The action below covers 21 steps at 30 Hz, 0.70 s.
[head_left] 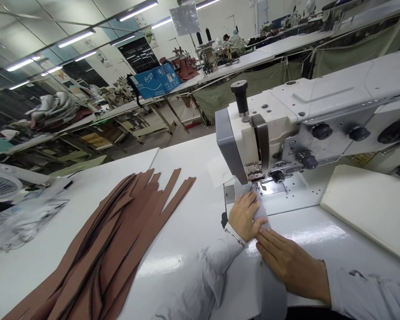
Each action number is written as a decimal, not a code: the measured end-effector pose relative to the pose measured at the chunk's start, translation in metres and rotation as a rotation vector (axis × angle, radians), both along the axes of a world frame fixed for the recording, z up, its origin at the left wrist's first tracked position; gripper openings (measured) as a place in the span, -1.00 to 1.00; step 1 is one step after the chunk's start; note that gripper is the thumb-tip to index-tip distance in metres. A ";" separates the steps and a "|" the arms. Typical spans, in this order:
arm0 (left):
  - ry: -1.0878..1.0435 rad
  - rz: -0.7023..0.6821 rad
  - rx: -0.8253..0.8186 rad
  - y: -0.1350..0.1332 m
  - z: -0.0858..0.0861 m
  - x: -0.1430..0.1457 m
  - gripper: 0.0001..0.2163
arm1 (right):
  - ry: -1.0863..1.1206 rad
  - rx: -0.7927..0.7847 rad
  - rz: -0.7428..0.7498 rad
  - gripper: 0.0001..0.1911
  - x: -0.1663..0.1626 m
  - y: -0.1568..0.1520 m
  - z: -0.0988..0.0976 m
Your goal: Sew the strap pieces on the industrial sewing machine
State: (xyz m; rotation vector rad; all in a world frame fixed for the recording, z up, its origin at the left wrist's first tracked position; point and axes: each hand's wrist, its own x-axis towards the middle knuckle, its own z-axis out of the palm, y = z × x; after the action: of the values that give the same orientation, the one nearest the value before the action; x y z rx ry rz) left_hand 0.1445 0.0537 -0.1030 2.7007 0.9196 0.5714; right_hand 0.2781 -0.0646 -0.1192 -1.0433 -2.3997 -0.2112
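A light grey fabric strip (262,215) lies under the needle area of a white sewing machine (276,106) and runs back toward me, its wider near end (274,295) hanging at the table's front edge. My left hand (245,217) lies on the strip just before the presser foot, fingers stretched forward and thumb out to the side. Flat on the strip behind it rests my right hand (291,264), its straight fingers close together and their tips touching the left thumb. The needle and the stitch line are too small to make out.
A pile of long brown strips (120,235) covers the left of the white table (173,262). Cream padded sheets (370,209) lie to the right, under the machine arm. A clear plastic bag (23,218) and a white fan (2,184) are far left. A blue box (156,81) stands behind.
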 end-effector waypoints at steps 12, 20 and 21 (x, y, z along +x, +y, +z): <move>0.079 0.049 -0.061 0.017 0.007 0.008 -0.61 | 0.048 -0.052 0.026 -0.55 0.005 0.002 0.008; 0.144 0.058 -0.049 0.034 0.010 0.011 -0.62 | 0.070 -0.025 0.032 -0.58 0.003 -0.001 0.013; 0.147 0.064 -0.023 0.034 0.010 0.012 -0.62 | 0.070 -0.028 0.029 -0.58 0.004 0.000 0.012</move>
State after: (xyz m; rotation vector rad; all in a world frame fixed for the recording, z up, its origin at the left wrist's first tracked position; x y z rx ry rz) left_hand 0.1570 0.0873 -0.0931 2.7303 1.0452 0.3761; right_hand 0.2819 -0.0646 -0.1067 -1.0116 -2.3594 -0.1287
